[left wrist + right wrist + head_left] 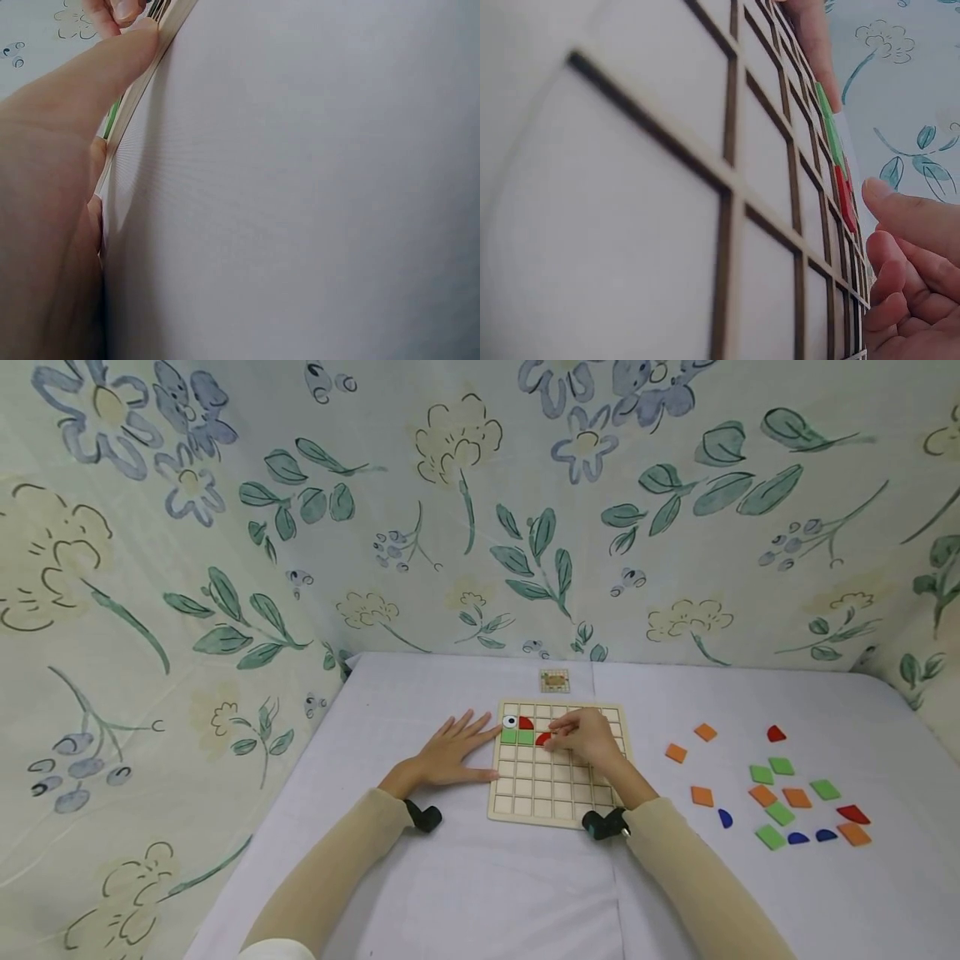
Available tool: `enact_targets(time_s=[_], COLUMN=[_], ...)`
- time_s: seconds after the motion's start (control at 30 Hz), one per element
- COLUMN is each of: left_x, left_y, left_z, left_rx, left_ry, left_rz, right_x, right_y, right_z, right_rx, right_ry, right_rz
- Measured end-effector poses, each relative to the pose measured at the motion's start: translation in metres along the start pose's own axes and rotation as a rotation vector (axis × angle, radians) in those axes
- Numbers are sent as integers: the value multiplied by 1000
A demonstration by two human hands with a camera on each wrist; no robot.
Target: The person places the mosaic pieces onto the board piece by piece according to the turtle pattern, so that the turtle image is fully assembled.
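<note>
A light wooden grid board (551,812) lies flat under both hands. In its upper left cells are a white eye piece (511,722) with a red piece (526,723) beside it, and two green squares (508,737) below. Another red piece (542,739) sits right of the greens. The left hand (450,756) is spread, its fingertips and thumb (142,45) at the board's left edge. Over the upper middle cells is the right hand (588,739), fingers loosely bent. In the right wrist view its thumb (885,196) is apart from the red piece (845,199); nothing shows in its grasp.
A small patterned card (555,681) lies behind the board. On the white cloth to the right are scattered orange squares (702,796), green squares (782,766), red pieces (776,733) and blue half-rounds (725,818). Floral fabric (450,527) hangs at the back and left.
</note>
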State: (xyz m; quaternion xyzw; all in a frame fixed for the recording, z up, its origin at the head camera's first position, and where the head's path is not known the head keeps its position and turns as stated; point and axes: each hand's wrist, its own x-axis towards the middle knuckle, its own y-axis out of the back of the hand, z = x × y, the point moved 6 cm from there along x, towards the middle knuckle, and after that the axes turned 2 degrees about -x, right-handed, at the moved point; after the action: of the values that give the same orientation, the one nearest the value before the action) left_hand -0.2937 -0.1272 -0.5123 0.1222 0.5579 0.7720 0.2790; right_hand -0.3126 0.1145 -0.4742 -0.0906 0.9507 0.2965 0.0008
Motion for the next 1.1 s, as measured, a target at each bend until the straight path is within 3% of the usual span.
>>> enact_targets(time_s=[0.3,0.6,0.9,1.1], left_x=[3,3,1,0], left_y=[-1,-7,-4,-3], left_z=[-2,-6,-2,-1], left_rx=[13,20,25,21], left_ry=[1,22,32,36], left_rz=[0,-10,-20,-16], right_x=[-8,-32,-59,-78], right_y=[26,57,95,120], right_z=[-10,-2,21,43], right_rx=[5,-8,-61,-150], right_ry=[62,105,128,113], right_rz=[7,28,37,85])
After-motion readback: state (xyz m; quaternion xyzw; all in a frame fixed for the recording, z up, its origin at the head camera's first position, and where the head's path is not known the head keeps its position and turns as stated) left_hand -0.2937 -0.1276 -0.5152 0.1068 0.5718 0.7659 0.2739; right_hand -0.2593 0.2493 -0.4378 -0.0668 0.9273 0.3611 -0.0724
